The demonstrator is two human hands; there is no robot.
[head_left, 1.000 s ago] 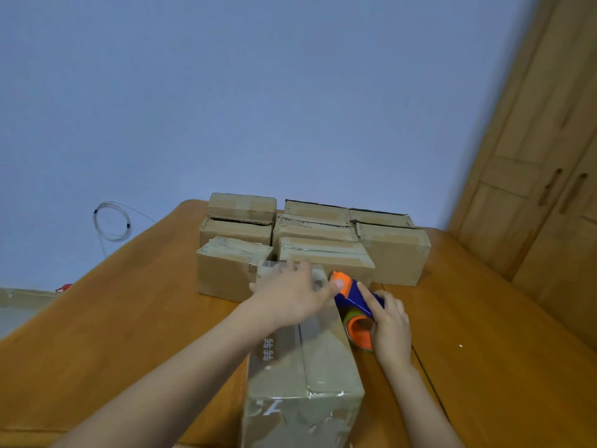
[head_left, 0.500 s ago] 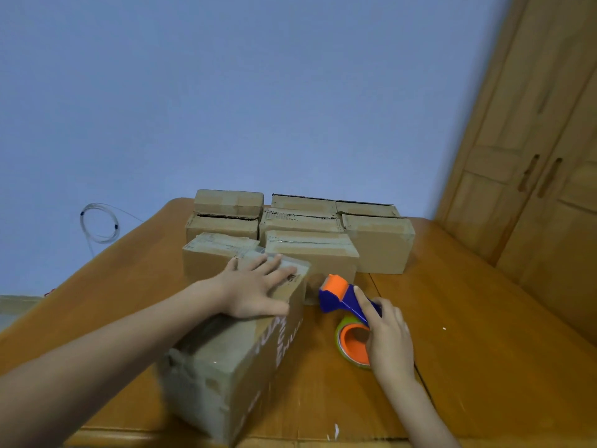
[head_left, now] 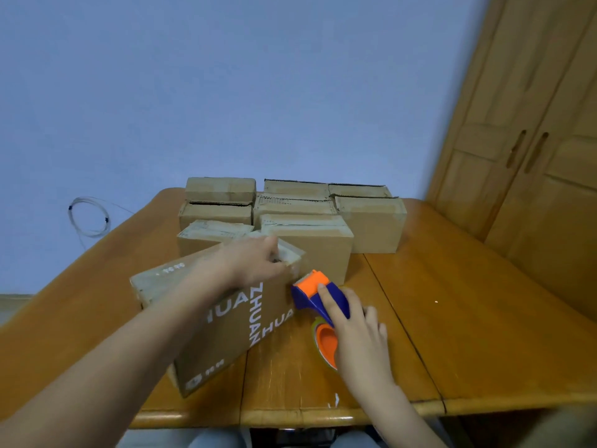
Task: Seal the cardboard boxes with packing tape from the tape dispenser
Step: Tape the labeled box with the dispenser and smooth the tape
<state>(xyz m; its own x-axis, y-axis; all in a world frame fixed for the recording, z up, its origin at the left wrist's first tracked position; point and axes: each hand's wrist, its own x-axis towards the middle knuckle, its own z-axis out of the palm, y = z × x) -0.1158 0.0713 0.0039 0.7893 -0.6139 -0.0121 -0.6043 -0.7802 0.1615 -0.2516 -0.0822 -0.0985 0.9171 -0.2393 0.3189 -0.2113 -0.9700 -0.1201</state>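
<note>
A long cardboard box [head_left: 223, 331] with white "ZHUAN" lettering lies at an angle on the wooden table [head_left: 468, 334], its printed side facing me. My left hand [head_left: 255, 263] grips the box's far top corner, fingers curled over the edge. A blue and orange tape dispenser [head_left: 318, 299] stands just right of the box, its orange head close to the box's far end. My right hand [head_left: 358, 331] holds the dispenser, index finger stretched along its top. The tape roll's orange core [head_left: 326, 345] shows under my palm.
Several smaller cardboard boxes [head_left: 371, 221] are stacked in rows at the table's far side, just behind the long box. A coiled thin cable [head_left: 89, 218] hangs on the blue wall at left. Wooden cupboard doors [head_left: 533, 156] stand to the right. The table's front edge is near me.
My left hand has turned the long box further, so its lettered side now faces me, and shifted to its far corner. My right hand has brought the dispenser's head up close to the box end.
</note>
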